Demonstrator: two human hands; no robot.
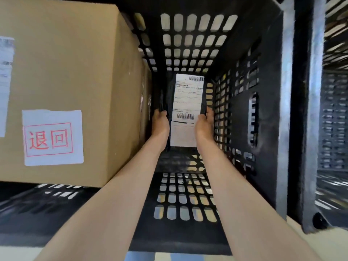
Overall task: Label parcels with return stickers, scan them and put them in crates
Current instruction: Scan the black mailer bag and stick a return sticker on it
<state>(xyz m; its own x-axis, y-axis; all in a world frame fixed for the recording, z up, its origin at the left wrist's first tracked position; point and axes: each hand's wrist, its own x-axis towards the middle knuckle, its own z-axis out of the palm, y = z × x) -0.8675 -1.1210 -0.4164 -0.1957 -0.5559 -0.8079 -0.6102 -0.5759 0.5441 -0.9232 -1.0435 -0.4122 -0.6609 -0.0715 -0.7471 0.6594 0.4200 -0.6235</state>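
Black crate (244,76): cardboard box (75,81) crowds left, parcel (186,110) squeezed beside.

Inside the crate (263,76), a box (71,81) stands on the left; a parcel (186,110) sits to its right, between both hands.

Matt brown cardboard box (62,87), perforated black plastic crate (244,91), white paper label (187,102).
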